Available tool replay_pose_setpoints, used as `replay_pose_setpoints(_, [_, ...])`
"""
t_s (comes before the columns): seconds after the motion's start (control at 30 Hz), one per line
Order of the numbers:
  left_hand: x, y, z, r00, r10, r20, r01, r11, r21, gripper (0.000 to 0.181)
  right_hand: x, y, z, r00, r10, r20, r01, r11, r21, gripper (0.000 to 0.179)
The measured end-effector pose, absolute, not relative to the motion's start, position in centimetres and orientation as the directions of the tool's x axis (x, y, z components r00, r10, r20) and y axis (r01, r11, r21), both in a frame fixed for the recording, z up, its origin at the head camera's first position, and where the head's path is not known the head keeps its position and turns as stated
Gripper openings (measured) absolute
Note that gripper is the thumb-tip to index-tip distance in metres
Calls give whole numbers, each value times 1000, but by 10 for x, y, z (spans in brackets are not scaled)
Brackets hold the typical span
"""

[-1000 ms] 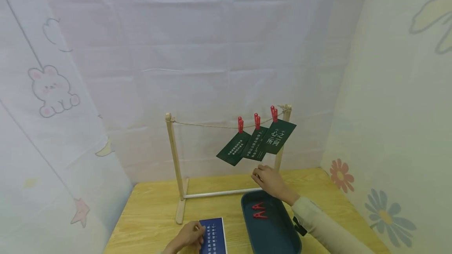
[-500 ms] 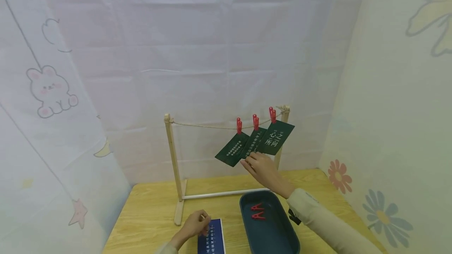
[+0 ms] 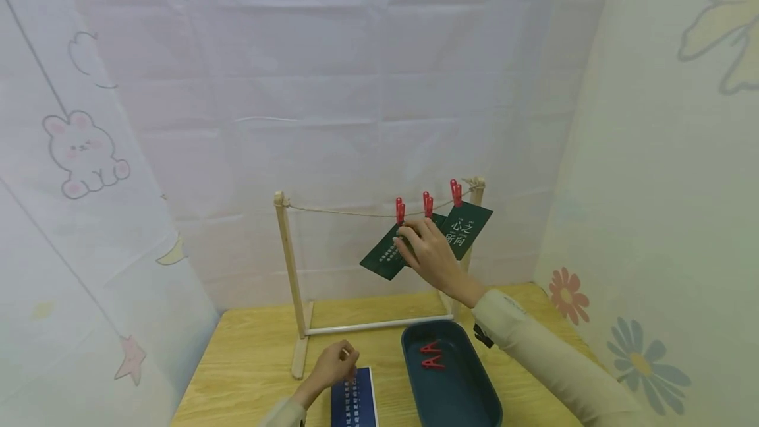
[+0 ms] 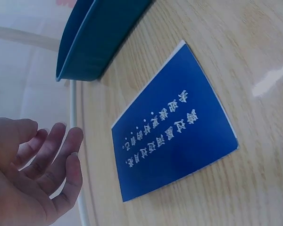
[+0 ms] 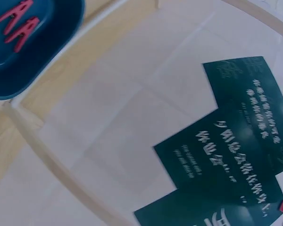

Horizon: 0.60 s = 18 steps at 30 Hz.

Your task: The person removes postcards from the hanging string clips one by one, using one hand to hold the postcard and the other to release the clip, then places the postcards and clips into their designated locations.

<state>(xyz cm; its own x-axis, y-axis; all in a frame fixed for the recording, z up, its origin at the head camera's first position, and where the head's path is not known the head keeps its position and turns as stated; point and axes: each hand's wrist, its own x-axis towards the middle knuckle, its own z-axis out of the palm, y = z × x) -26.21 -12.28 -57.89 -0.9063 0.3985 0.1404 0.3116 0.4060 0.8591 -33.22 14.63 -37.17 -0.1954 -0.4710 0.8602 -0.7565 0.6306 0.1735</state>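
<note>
Three green cards with white lettering hang from a string, each by a red clothespin. My right hand is raised in front of the middle card, its loosely bent fingertips close below the left clothespin and over the edge of the left card. Whether they touch that card is unclear. The middle clothespin and the right card show past the hand. My left hand, fingers loosely curled around nothing, hovers by a blue card lying on the table.
The string runs between two wooden posts, the left post standing on a foot. A white bar joins them low down. In front sits a dark blue tray with red clothespins in it.
My right hand has risen up and leftward from above the tray to the hanging cards. My left hand has lifted slightly away from the blue card, moving right and up.
</note>
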Motion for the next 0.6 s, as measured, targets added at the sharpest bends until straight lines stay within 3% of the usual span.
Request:
replay_pose_setpoints(0.27, [-265, -115, -568, -926, 331, 182, 312, 397, 863, 20, -338, 134, -354, -190, -451, 872, -730, 659, 182, 32])
replay_pose_setpoints(0.47, [-272, -112, -556, -900, 329, 286, 401, 370, 838, 21, -342, 127, -345, -187, -436, 880, -688, 698, 200, 33])
replay_pose_setpoints(0.6, [-279, -109, -545, -897, 311, 314, 417, 358, 835, 20, -344, 121, -340, -237, -388, 891, -696, 708, 124, 36])
